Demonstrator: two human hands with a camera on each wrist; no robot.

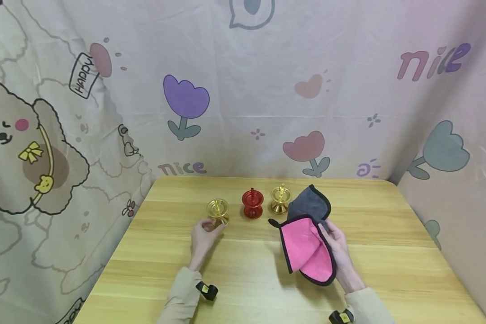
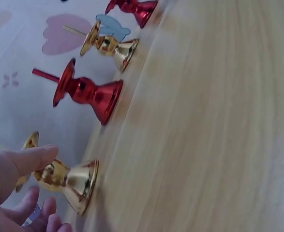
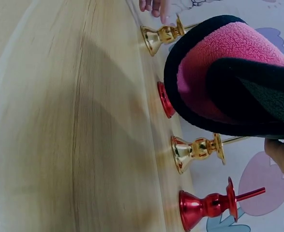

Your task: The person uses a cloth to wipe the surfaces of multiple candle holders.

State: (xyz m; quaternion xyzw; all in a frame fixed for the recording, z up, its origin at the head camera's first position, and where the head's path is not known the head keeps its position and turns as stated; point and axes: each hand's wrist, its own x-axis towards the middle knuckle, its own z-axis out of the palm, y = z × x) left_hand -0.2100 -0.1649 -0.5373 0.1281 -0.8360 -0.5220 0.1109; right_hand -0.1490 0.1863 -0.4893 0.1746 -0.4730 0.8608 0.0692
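Observation:
My right hand (image 1: pixel 337 246) grips a folded pink and dark grey cloth (image 1: pixel 305 249) with black edging and a small loop. In the right wrist view the cloth (image 3: pixel 219 72) fills the upper right and covers most of one red holder. At the left, a gold candle holder (image 1: pixel 218 209) stands upright on the table. Beside it is my left hand (image 1: pixel 202 240), thumb and fingers apart. In the left wrist view the thumb overlaps the holder's neck (image 2: pixel 52 175); whether it touches is unclear.
A red candle holder (image 1: pixel 253 203) and another gold one (image 1: pixel 281 200) continue the row to the right. A second red holder (image 3: pixel 207 208) stands at the row's end, hidden behind the cloth in the head view. A patterned curtain (image 1: pixel 251 99) hangs behind the wooden table (image 1: pixel 247 288).

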